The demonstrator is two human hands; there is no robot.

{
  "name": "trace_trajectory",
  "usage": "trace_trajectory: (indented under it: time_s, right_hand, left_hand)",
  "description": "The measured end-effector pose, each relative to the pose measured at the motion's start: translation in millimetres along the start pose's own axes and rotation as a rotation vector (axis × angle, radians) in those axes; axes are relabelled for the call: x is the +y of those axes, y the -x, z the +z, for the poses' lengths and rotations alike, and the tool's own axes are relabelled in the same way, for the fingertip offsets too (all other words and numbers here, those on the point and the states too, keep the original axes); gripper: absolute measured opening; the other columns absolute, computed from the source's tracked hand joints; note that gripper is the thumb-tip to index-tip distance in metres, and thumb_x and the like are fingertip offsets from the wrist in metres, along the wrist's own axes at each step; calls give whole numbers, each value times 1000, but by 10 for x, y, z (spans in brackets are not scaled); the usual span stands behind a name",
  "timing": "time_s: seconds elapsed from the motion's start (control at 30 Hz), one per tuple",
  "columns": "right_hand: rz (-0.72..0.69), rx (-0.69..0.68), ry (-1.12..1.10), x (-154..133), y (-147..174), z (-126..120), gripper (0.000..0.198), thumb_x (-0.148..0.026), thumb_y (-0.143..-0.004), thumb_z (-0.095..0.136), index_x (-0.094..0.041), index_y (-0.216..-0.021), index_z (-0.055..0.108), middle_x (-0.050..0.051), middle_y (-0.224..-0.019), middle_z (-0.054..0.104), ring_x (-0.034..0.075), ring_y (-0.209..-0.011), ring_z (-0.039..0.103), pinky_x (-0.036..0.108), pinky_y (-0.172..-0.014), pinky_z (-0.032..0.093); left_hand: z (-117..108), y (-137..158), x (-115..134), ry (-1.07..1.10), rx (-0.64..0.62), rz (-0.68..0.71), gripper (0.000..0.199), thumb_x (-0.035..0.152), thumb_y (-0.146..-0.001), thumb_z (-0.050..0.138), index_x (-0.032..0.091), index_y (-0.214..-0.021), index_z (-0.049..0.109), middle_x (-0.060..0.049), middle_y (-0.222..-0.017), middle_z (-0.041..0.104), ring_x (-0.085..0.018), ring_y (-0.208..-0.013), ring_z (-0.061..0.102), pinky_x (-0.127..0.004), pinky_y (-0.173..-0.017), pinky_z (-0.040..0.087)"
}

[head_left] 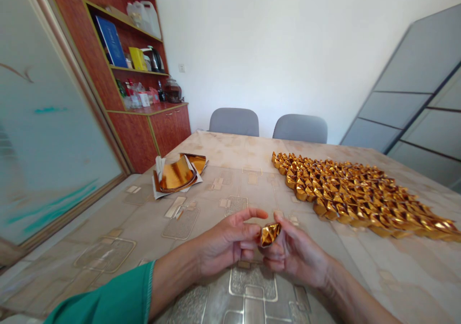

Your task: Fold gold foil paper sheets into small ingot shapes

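Note:
A small folded gold foil paper ingot (270,235) is held up between my two hands, just above the table near its front edge. My left hand (234,237) pinches its left side with the thumb, while the index finger reaches out above. On the other side, my right hand (295,247) grips the ingot between thumb and curled fingers. To the right, many similar gold paper ingots (345,189) stand in close rows. Left of centre lies a curled stack of gold foil paper sheets (177,174) with white edges.
A patterned cloth covers the table (212,194). Two grey chairs (234,121) stand at its far side by the white wall. A red-brown shelf cabinet (169,127) with jugs, a kettle and bottles is at back left. Grey panels (403,79) lean at right.

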State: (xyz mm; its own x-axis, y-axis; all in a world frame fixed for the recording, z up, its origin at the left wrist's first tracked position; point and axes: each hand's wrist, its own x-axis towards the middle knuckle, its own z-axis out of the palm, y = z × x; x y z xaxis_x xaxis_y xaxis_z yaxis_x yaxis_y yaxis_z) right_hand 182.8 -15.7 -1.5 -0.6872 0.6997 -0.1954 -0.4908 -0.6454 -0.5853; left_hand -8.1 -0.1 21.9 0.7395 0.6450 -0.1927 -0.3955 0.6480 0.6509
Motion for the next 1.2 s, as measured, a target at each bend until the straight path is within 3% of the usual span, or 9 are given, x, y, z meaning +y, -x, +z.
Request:
trace_trajectory:
  time_s: [0.13,0.3,0.4,0.5,0.67,0.77,1.0,1.2]
  right_hand:
    - [-136,105,-38,13,-43,-40,24,-31,-75,84,-15,-83,68,-7,-57,46,4,-49,31,15,-48,29]
    - [-242,99,-28,-11,-57,15,23,-29,-77,83,-15,-82,66,-7,-58,48,4,-50,34,15,-50,32]
    - [-205,54,67,-12,-31,62,24,-28,-78,81,-16,-90,65,-5,-60,51,4,-50,32,16,-48,30]
    - [-152,24,138,-11,-6,83,24,-26,-78,81,-18,-91,63,-8,-56,44,4,-47,23,16,-46,22]
    - [-213,77,151,-12,-9,66,30,-40,-82,75,-17,-70,59,-8,-51,37,6,-47,18,19,-45,18]
    - [-232,109,167,-5,-20,60,32,-41,-83,74,-17,-67,59,-8,-50,39,6,-46,18,20,-45,18]
    - [-213,203,203,-2,-24,100,34,-36,-66,89,-15,-65,62,-6,-55,48,6,-51,35,19,-50,29]
    - [-193,222,224,24,-45,74,32,-32,-60,92,-16,-70,66,-5,-57,57,6,-50,45,19,-52,36]
  left_hand:
    - [-12,-50,-39,82,112,77,42,18,-72,83,16,-109,62,-5,-89,66,-7,-64,57,-16,-57,42]
    - [-34,-91,-93,249,130,173,39,7,-72,80,15,-107,64,0,-82,62,-7,-66,57,-21,-69,50]
    - [-32,-71,-105,194,99,198,41,9,-72,81,17,-109,64,0,-83,61,-8,-68,57,-21,-69,49]
    - [-35,-56,-99,140,86,217,36,16,-75,82,18,-106,65,1,-81,60,-5,-62,51,-18,-62,45]
    - [-52,-71,-56,106,37,163,33,18,-76,81,16,-106,66,1,-81,59,-2,-55,44,-17,-58,42]
    - [-51,-78,-40,91,40,155,33,18,-77,80,16,-107,66,2,-79,59,-2,-54,44,-17,-58,41]
    - [15,-34,-70,-80,120,240,39,22,-73,79,18,-108,61,-1,-81,61,-10,-68,55,-23,-65,44]
    - [28,-47,-111,-231,194,335,17,21,-78,70,18,-91,60,1,-76,60,-9,-62,52,-22,-59,41]
